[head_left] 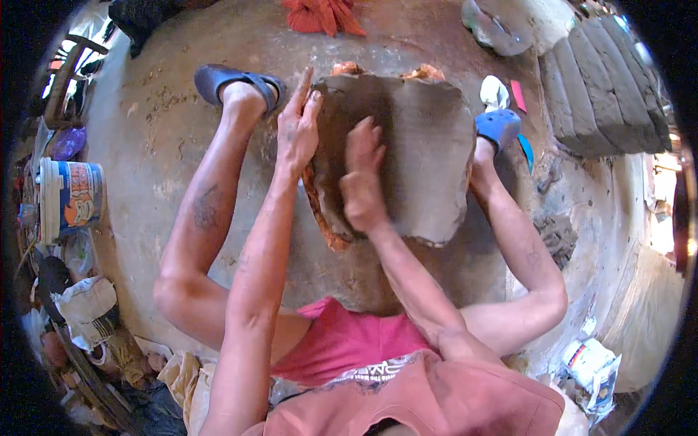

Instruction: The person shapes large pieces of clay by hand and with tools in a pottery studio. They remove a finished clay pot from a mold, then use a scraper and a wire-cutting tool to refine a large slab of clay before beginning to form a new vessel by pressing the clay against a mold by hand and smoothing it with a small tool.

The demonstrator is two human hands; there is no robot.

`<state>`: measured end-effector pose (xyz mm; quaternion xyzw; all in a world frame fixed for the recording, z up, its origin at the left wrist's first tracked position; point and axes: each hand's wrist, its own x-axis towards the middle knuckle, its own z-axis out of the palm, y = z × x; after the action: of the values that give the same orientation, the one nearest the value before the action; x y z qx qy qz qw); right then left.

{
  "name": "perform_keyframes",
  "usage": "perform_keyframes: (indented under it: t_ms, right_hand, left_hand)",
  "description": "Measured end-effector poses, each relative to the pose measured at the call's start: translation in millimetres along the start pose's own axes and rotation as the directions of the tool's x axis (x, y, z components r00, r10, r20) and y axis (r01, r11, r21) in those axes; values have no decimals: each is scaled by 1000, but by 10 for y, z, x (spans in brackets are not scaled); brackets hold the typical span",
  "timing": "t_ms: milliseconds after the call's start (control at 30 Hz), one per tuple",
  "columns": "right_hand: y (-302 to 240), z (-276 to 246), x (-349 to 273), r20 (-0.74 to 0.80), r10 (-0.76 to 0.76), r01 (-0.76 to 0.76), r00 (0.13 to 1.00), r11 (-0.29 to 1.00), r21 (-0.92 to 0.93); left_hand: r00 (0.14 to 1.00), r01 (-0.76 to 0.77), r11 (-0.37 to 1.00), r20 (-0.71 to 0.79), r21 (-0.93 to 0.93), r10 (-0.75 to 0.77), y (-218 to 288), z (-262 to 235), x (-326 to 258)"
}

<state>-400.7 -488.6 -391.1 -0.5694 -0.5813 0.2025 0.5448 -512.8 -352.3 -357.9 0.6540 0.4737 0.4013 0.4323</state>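
Observation:
A wide grey clay slab (429,160) lies between my feet, and the rim of an orange-brown form (320,211) shows along its left side and far edge. My left hand (298,134) is at the slab's left edge, index finger and thumb stretched out, holding nothing visible. On the left half of the slab, over a darker patch, my right hand (363,178) lies with its fingers extended, slightly blurred by motion. No tool shows in it. Its palm side is hidden.
Thick grey clay slabs (603,87) stand stacked at the far right. A clear plastic bag (494,29) and a red cloth (323,16) lie beyond the slab. On the left is a bucket (71,200); a clay lump (556,236) sits beyond my right leg.

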Motion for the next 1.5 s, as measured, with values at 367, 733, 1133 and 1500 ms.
perform_keyframes:
  t_ms: [367,733,1133,1500]
  right_hand:
    - [-552,-1587,-157,60,-24,49,998,884,-464]
    - [-194,-1661,-308,39,250,-227,967,925,-306]
    - [-215,-1641,-396,-34,270,-267,962,915,-303]
    - [-288,-1553,-209,-18,321,-304,947,875,-377]
  left_hand:
    - [834,-543,832,-188,-109,519,895,461,-494]
    - [966,-259,906,85,336,244,323,1585,-772]
    - [925,-198,977,344,73,162,134,1785,-1499]
    - [976,-218,834,116,506,184,-172,2024,-727]
